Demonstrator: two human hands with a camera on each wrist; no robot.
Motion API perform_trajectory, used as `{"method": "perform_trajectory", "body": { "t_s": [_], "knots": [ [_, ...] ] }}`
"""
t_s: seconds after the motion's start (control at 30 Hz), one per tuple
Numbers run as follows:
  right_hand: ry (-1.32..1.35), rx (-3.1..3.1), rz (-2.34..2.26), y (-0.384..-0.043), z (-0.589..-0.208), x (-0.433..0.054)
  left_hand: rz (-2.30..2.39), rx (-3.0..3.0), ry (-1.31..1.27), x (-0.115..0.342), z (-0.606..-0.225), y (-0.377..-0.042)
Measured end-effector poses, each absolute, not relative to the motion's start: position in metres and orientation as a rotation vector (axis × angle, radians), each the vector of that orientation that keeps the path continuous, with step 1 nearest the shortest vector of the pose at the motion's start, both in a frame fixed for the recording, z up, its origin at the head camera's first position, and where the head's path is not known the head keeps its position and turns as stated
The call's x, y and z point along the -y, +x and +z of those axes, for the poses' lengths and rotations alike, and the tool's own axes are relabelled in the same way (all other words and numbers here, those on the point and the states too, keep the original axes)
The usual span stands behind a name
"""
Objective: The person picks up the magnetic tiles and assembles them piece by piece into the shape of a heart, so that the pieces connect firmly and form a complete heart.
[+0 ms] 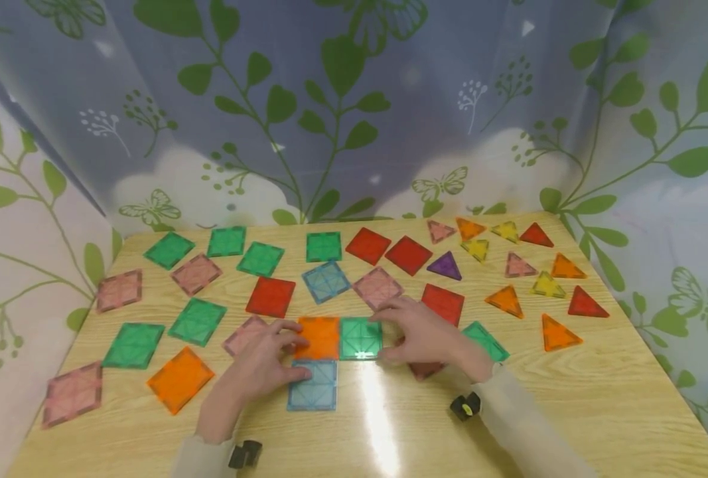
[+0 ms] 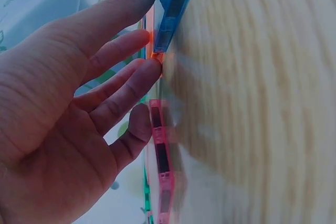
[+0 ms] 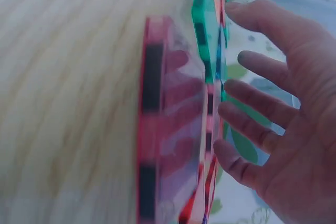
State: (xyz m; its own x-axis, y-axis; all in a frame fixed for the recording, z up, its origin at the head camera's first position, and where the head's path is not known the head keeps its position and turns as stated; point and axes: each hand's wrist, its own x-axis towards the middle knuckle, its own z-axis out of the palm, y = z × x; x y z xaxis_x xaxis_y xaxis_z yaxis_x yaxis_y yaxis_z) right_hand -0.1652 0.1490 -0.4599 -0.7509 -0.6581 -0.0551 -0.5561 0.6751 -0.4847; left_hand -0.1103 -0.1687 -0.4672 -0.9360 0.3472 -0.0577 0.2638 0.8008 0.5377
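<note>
Three translucent magnetic tiles sit edge to edge at the table's centre: an orange square (image 1: 322, 337), a green square (image 1: 361, 339) on its right, and a light blue square (image 1: 316, 393) below the orange one. My left hand (image 1: 257, 366) lays its thumb on the blue tile and its fingertips at the orange tile's left side, fingers loosely bent. Beside the green tile's right edge, my right hand (image 1: 428, 334) spreads relaxed fingers with nothing in them. A pink tile (image 2: 164, 156) is partly covered by the left hand, and a red tile (image 1: 423, 372) by the right.
Several green, pink, red and orange square tiles, such as an orange one (image 1: 180, 380), lie across the left and back. Small triangles, among them a purple one (image 1: 446, 265), are scattered at the back right. A leaf-printed curtain (image 1: 354, 133) encloses the wooden table (image 1: 568, 411).
</note>
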Motion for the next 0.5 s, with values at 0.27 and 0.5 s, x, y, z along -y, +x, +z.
{"method": "perform_trajectory", "body": {
  "t_s": [0.27,0.5],
  "knots": [
    [-0.914,-2.672,-0.8,-0.156,-0.453,-0.191,0.82,-2.852,0.478,0.166,-0.468,-0.112],
    [-0.92,-2.642,-0.73,-0.151,-0.449,-0.218,0.822,-2.84,0.456,0.164,-0.467,-0.113]
  ]
}}
